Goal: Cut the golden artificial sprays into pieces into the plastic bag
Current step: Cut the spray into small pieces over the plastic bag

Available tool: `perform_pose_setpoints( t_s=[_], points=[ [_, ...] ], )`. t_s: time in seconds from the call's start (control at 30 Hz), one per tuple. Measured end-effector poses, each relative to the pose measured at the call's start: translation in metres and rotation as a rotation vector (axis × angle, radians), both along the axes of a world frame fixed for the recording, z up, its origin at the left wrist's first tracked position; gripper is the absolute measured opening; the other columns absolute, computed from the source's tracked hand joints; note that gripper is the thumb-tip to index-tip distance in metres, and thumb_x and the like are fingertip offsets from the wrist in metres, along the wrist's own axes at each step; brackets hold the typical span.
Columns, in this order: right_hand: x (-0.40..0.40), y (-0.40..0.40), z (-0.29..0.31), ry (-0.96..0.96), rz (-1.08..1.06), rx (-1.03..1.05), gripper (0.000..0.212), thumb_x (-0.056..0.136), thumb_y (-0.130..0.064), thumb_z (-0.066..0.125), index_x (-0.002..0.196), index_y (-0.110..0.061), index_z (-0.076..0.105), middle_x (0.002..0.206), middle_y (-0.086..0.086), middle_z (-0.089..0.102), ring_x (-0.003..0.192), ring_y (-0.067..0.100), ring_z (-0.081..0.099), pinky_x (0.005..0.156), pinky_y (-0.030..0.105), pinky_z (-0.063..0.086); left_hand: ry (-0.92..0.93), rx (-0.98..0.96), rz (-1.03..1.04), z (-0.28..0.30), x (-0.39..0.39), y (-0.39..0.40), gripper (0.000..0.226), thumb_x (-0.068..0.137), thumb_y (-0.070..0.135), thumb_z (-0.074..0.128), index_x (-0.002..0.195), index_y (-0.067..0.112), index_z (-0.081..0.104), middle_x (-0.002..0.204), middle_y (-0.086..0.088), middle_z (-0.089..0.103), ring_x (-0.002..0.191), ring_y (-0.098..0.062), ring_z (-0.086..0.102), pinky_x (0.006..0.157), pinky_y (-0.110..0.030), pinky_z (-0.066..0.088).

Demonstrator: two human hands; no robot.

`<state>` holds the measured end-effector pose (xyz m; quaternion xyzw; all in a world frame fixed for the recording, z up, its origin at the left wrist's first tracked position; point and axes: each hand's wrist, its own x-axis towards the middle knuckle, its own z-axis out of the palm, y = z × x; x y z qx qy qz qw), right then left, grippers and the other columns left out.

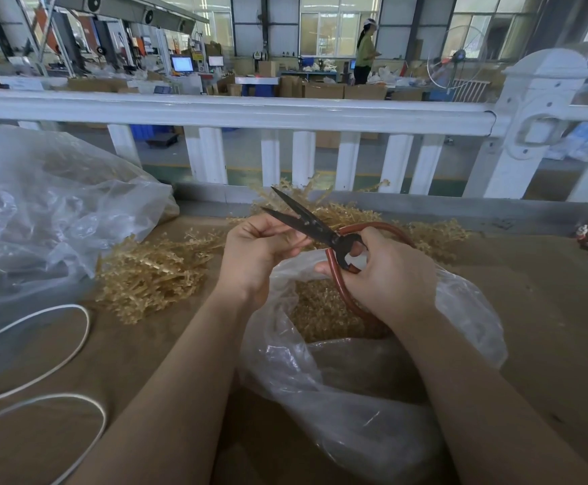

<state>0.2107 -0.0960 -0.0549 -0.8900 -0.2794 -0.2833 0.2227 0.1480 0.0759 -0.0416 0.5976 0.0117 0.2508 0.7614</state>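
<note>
From the head camera, your right hand (387,271) grips the red-handled black scissors (315,228), blades apart, while your left hand (257,246) curls beside them, its hold unclear. Golden plastic sprays (149,274) lie on the bench; cut fingers or pieces missing the clear plastic bag (355,372) are the risks.

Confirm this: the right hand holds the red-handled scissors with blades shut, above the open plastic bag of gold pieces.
Not quite: the blades are open, spread in a V. The head view shows the right hand gripping the red handles of the scissors above the open bag holding cut gold pieces. The rest stands.
</note>
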Motion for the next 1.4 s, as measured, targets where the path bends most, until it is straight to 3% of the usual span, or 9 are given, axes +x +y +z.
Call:
perform_pose_setpoints(
  t_s=[0.13, 0.27, 0.5, 0.77, 0.87, 1.0, 1.07, 1.17, 1.4],
  points=[
    [0.000, 0.000, 0.001, 0.004, 0.000, 0.002, 0.084, 0.068, -0.094, 0.029, 0.103, -0.027, 0.066, 0.087, -0.015, 0.073, 0.066, 0.009, 0.066, 0.048, 0.015, 0.033, 0.000, 0.019, 0.004, 0.000, 0.001, -0.002, 0.017, 0.077, -0.010, 0.069, 0.082, 0.006, 0.072, 0.080, -0.010, 0.076, 0.075, -0.020, 0.072, 0.067, -0.025, 0.055],
    [-0.001, 0.000, 0.001, 0.017, 0.003, 0.016, 0.089, 0.067, -0.095, 0.024, 0.101, -0.025, 0.067, 0.083, -0.015, 0.071, 0.058, 0.006, 0.054, 0.048, 0.016, 0.036, -0.019, 0.035, -0.021, 0.001, 0.000, -0.001, 0.023, 0.079, -0.010, 0.069, 0.078, 0.013, 0.076, 0.081, -0.008, 0.076, 0.075, -0.019, 0.072, 0.068, -0.026, 0.056],
    [0.002, 0.000, -0.001, 0.039, 0.015, 0.008, 0.090, 0.067, -0.096, 0.024, 0.103, -0.024, 0.067, 0.081, -0.013, 0.071, 0.060, 0.007, 0.060, 0.056, 0.027, 0.055, -0.017, -0.002, -0.036, 0.000, 0.001, -0.001, 0.018, 0.078, -0.010, 0.068, 0.085, 0.006, 0.073, 0.082, -0.008, 0.076, 0.074, -0.018, 0.072, 0.066, -0.024, 0.055],
    [0.000, 0.000, -0.001, 0.086, 0.095, 0.089, 0.074, 0.070, -0.092, 0.039, 0.099, -0.030, 0.068, 0.072, -0.024, 0.053, 0.060, 0.000, 0.051, 0.053, 0.014, 0.039, 0.051, -0.187, -0.054, 0.000, 0.002, -0.002, 0.024, 0.072, -0.001, 0.072, 0.095, 0.002, 0.068, 0.086, -0.008, 0.074, 0.078, -0.017, 0.072, 0.069, -0.023, 0.057],
    [0.001, 0.003, -0.002, 0.261, 0.149, 0.178, 0.060, 0.067, -0.090, 0.047, 0.086, -0.036, 0.064, 0.069, -0.020, 0.063, 0.066, 0.002, 0.060, 0.057, 0.022, 0.047, 0.140, -0.249, -0.055, 0.001, 0.002, -0.004, 0.036, 0.064, 0.007, 0.075, 0.099, 0.005, 0.064, 0.086, -0.006, 0.075, 0.078, -0.014, 0.072, 0.065, -0.020, 0.054],
    [0.004, 0.009, 0.000, 0.535, 0.258, 0.437, 0.045, 0.073, -0.069, 0.070, 0.080, -0.024, 0.072, 0.070, -0.009, 0.071, 0.064, 0.011, 0.067, 0.067, 0.040, 0.059, 0.246, -0.141, -0.076, 0.002, 0.001, -0.016, 0.040, 0.056, 0.012, 0.080, 0.092, 0.013, 0.062, 0.076, 0.001, 0.074, 0.067, -0.008, 0.068, 0.062, -0.023, 0.041],
    [0.005, 0.010, 0.002, 0.580, 0.304, 0.533, 0.037, 0.075, -0.056, 0.075, 0.080, -0.019, 0.074, 0.073, -0.004, 0.073, 0.065, 0.013, 0.069, 0.064, 0.034, 0.059, 0.275, -0.096, -0.084, 0.002, 0.000, -0.021, 0.039, 0.052, 0.016, 0.082, 0.087, 0.018, 0.063, 0.079, 0.000, 0.074, 0.071, -0.010, 0.066, 0.066, -0.026, 0.040],
    [0.007, 0.009, 0.001, 0.617, 0.356, 0.583, 0.019, 0.081, -0.037, 0.079, 0.068, -0.026, 0.072, 0.065, -0.008, 0.072, 0.055, 0.006, 0.066, 0.049, 0.015, 0.049, 0.286, -0.085, -0.091, 0.002, -0.001, -0.023, 0.039, 0.052, 0.018, 0.084, 0.086, 0.020, 0.064, 0.081, 0.000, 0.073, 0.070, -0.009, 0.063, 0.067, -0.027, 0.038],
    [0.007, 0.009, -0.001, 0.612, 0.363, 0.548, 0.010, 0.088, -0.027, 0.075, 0.080, -0.024, 0.071, 0.073, -0.012, 0.072, 0.064, 0.001, 0.065, 0.056, 0.011, 0.047, 0.289, -0.021, -0.116, 0.001, 0.001, -0.017, 0.025, 0.078, -0.002, 0.073, 0.076, 0.022, 0.070, 0.076, 0.005, 0.072, 0.067, -0.007, 0.062, 0.067, -0.028, 0.036]
  ],
)
